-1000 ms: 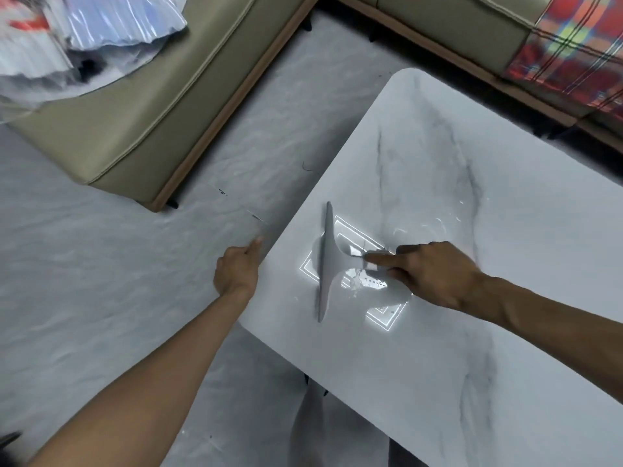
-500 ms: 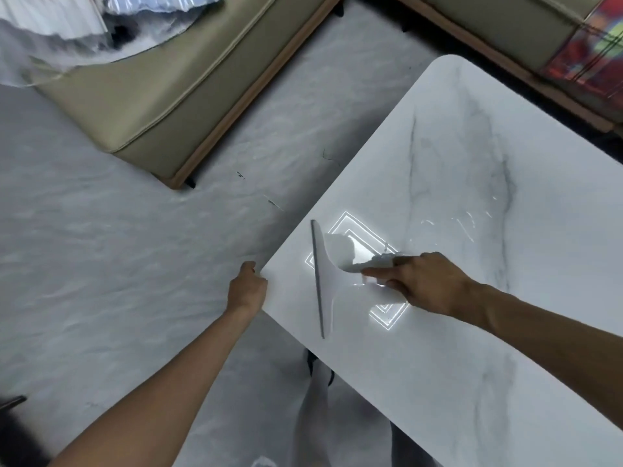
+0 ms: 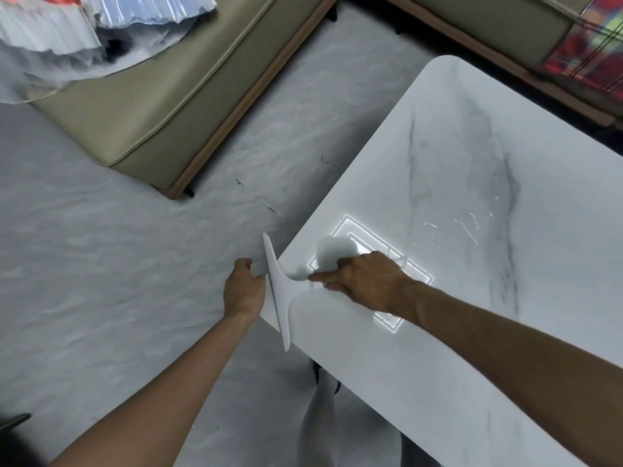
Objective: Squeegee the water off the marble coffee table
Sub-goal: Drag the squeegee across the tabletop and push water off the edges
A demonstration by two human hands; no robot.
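1. Gripping the handle of the squeegee (image 3: 281, 298), the right hand (image 3: 364, 281) rests on the table (image 3: 472, 365) close to its edge in the head view, with the forefinger stretched along the handle towards the blade.
2. The blade's long axis runs along that table edge and overhangs it. The handle points back across the table.
3. The left hand (image 3: 244, 288) hangs off the table just beside the blade's outer face. Its fingers are loosely curled and hold nothing. Whether it touches the blade, I cannot tell.
4. The stroke looks to be at its end. The water streaks (image 3: 465, 224) lie farther in on the table, beyond the right hand.
5. The table is glossy white marble with grey veins and rounded corners. The squeegee is smooth white plastic that flares out to a thin blade.
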